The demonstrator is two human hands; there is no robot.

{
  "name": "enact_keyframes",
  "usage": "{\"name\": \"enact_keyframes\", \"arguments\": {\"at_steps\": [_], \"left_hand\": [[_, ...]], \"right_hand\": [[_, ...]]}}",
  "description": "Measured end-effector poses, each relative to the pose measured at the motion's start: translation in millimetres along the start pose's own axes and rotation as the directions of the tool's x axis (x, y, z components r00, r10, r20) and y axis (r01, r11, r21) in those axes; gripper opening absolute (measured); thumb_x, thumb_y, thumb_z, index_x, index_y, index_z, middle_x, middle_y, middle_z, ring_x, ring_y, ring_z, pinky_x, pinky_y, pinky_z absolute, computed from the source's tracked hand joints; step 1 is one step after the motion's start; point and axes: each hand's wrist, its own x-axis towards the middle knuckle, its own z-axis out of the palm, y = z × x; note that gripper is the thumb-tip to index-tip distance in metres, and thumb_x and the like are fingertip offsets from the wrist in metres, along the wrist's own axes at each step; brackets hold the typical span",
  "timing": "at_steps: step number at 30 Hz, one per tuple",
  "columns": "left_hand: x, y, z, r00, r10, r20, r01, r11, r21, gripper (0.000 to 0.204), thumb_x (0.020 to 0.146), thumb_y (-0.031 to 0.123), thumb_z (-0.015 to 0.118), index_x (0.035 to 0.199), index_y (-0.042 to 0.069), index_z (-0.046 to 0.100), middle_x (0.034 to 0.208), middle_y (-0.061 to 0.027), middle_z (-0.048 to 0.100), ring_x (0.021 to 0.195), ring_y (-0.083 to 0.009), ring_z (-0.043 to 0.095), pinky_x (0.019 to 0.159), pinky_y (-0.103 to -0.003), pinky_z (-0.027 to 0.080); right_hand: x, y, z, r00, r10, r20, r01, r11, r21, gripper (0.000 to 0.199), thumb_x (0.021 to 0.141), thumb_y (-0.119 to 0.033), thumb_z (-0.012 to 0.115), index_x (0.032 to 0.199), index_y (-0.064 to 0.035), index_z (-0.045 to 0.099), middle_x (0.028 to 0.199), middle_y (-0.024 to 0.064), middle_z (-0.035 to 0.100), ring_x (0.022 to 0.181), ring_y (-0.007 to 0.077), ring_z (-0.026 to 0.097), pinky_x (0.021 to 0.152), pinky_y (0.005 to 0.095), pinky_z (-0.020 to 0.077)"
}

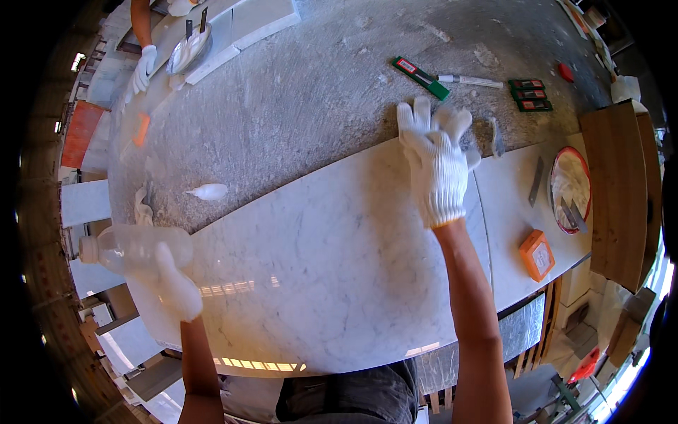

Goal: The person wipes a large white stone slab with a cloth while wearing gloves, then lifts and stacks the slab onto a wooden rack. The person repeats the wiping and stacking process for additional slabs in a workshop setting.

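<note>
My left hand [179, 286], in a white knit glove, grips a clear plastic bottle [134, 247] tilted on its side, its cap pointing left. Hand and bottle hover over the left end of a polished white marble slab [318, 261] with grey veins. At the slab's far edge, my right hand [438, 159], gloved the same way, lies with its fingers spread toward the rough grey table. Just beyond those fingertips sits a green and red narrow box [421, 78], touching a white marker pen [470, 81].
To the right are a red-rimmed bowl [571, 187] of white paste, a scraper blade [536, 181], an orange box [538, 254] and a cardboard box [618, 198]. More green boxes [530, 95] lie farther back. Another person's gloved hand [145, 69] shows at far left.
</note>
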Motion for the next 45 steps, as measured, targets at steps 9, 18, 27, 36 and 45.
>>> {"name": "enact_keyframes", "arguments": {"at_steps": [9, 18, 27, 36, 45], "left_hand": [[79.2, -142.5, -7.9, 0.993, 0.018, -0.114, -0.029, 0.996, -0.088, 0.061, 0.090, 0.017, 0.070, 0.139, -0.003, 0.040, 0.134, -0.0136, 0.052, 0.120, -0.0232, 0.052, 0.104, -0.036, 0.041], [82.3, -164.5, 2.8, 0.982, -0.011, -0.190, 0.004, 0.999, -0.038, 0.055, 0.089, 0.013, 0.070, 0.135, -0.004, 0.045, 0.129, -0.0131, 0.056, 0.115, -0.0230, 0.055, 0.100, -0.034, 0.044], [83.9, -156.2, 1.7, 0.986, 0.060, -0.157, -0.072, 0.995, -0.076, 0.054, 0.089, 0.014, 0.070, 0.133, -0.005, 0.046, 0.126, -0.0123, 0.057, 0.112, -0.0213, 0.056, 0.097, -0.033, 0.045], [82.6, -167.5, 0.9, 0.978, -0.044, -0.206, 0.036, 0.998, -0.042, 0.057, 0.088, 0.017, 0.073, 0.133, -0.005, 0.047, 0.132, -0.0147, 0.055, 0.116, -0.0228, 0.056, 0.100, -0.035, 0.046], [64.0, -147.5, 11.6, 0.992, 0.005, -0.127, -0.018, 0.995, -0.096, 0.057, 0.089, 0.013, 0.071, 0.135, -0.006, 0.044, 0.130, -0.0149, 0.055, 0.116, -0.0219, 0.054, 0.100, -0.034, 0.045]], "right_hand": [[18.1, -0.4, -8.6, 0.986, -0.024, 0.163, 0.005, 0.993, 0.117, 0.023, 0.088, -0.008, 0.058, 0.108, -0.0065, 0.069, 0.098, 0.0181, 0.068, 0.090, 0.0364, 0.063, 0.079, 0.0415, 0.0483], [33.8, -11.7, -11.4, 0.926, 0.076, 0.371, -0.036, 0.993, -0.115, 0.030, 0.091, -0.012, 0.055, 0.118, -0.0141, 0.067, 0.128, 0.0125, 0.062, 0.115, 0.0351, 0.058, 0.092, 0.0483, 0.0451], [28.8, 1.3, -5.7, 0.919, -0.019, 0.395, 0.060, 0.994, -0.093, 0.037, 0.093, -0.010, 0.049, 0.128, -0.0166, 0.061, 0.140, 0.0100, 0.053, 0.120, 0.0422, 0.050, 0.084, 0.0527, 0.0475], [27.3, -25.2, -16.0, 0.917, -0.094, 0.387, 0.196, 0.952, -0.233, 0.043, 0.093, -0.013, 0.050, 0.135, -0.0207, 0.046, 0.144, 0.0043, 0.042, 0.122, 0.0395, 0.046, 0.079, 0.0544, 0.0464], [18.6, 1.6, -4.2, 0.926, -0.250, 0.284, 0.322, 0.915, -0.243, 0.042, 0.089, -0.011, 0.052, 0.130, -0.0197, 0.052, 0.140, 0.0067, 0.047, 0.122, 0.0396, 0.044, 0.078, 0.0522, 0.0436]]}}
